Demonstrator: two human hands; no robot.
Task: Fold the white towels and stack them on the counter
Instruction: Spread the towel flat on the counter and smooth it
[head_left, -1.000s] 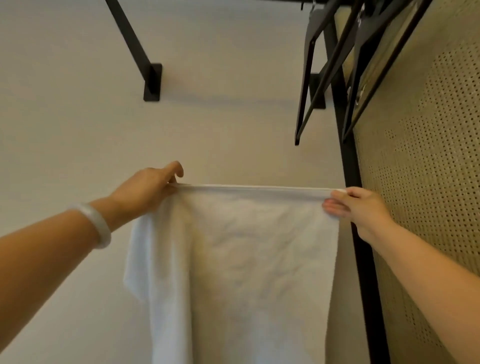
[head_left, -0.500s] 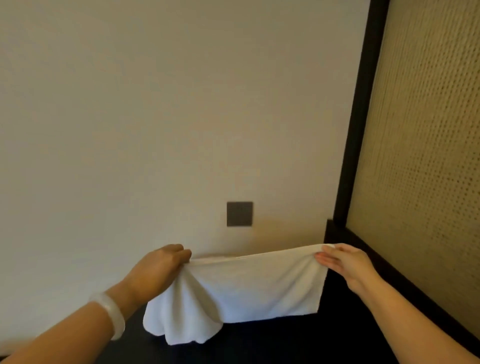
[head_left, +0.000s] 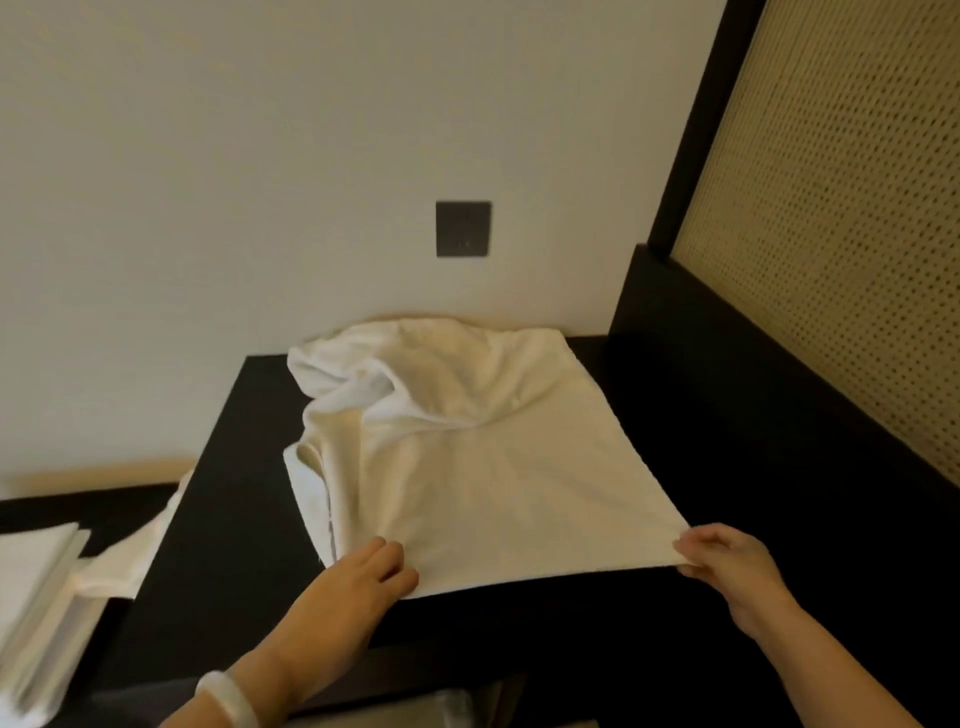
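Note:
A white towel (head_left: 483, 457) lies spread on the black counter (head_left: 223, 499), smooth at its near half and bunched in folds at its far and left side. My left hand (head_left: 363, 577) pinches the towel's near left corner. My right hand (head_left: 727, 564) pinches the near right corner, and the near edge runs taut between them close to the counter's front edge. A stack of folded white towels (head_left: 36, 603) sits at the lower left on a lower surface, with another loose white towel (head_left: 130, 556) draped beside it.
A pale wall with a dark square switch plate (head_left: 463, 228) rises behind the counter. A black-framed woven rattan panel (head_left: 831, 234) closes off the right side. A white bangle (head_left: 228, 696) circles my left wrist.
The towel came down from hanging in the air in front of the wall to lying on the counter. Both hands kept their corners and moved down and toward me.

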